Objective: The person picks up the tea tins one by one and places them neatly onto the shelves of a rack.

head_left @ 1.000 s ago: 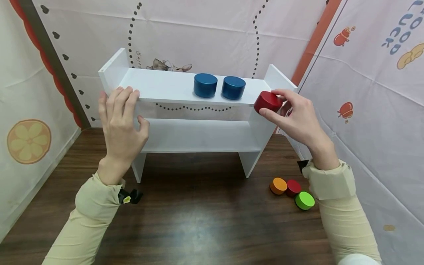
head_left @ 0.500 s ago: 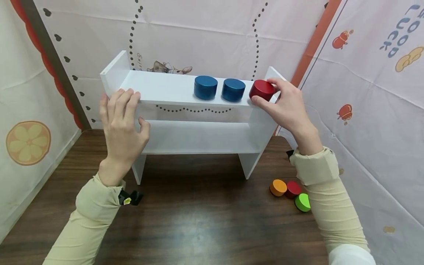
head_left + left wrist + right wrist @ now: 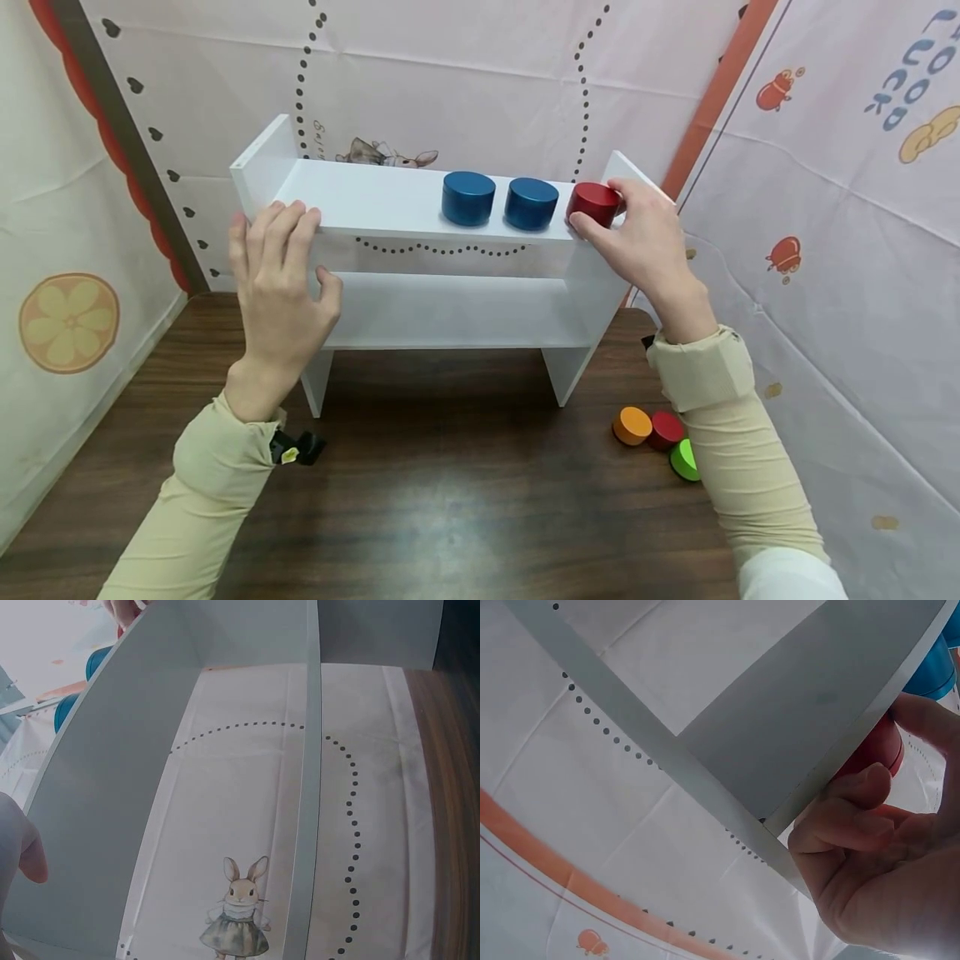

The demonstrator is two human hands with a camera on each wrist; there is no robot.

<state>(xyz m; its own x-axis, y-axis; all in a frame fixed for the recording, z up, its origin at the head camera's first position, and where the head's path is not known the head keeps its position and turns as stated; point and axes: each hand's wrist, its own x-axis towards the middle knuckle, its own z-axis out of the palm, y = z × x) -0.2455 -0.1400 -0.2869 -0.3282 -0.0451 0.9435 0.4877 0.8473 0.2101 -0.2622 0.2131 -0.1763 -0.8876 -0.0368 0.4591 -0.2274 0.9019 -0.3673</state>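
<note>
My right hand [image 3: 640, 237] pinches a red cylinder [image 3: 595, 202] between thumb and fingers at the right end of the white shelf's top board [image 3: 367, 196]. In the right wrist view the red cylinder [image 3: 879, 750] shows at the board's edge, partly behind the fingers. To its left on the same board stand two blue cylinders, one nearer the red [image 3: 531, 204] and another blue cylinder [image 3: 468, 198] further left. My left hand [image 3: 277, 292] rests its fingertips on the front left corner of the top board, fingers extended and thumb apart, holding no loose object.
On the dark wooden table [image 3: 442, 500] at the right lie an orange cylinder [image 3: 632, 425], another red cylinder [image 3: 666, 430] and a green cylinder [image 3: 684, 460], partly covered by the right sleeve. The shelf has a lower board [image 3: 450, 310] and raised side panels. Printed cloth hangs behind and beside it.
My right hand has brought the red cylinder left and back from in front of the shelf's right end onto the top board, beside the blue ones. The left hand stays in place.
</note>
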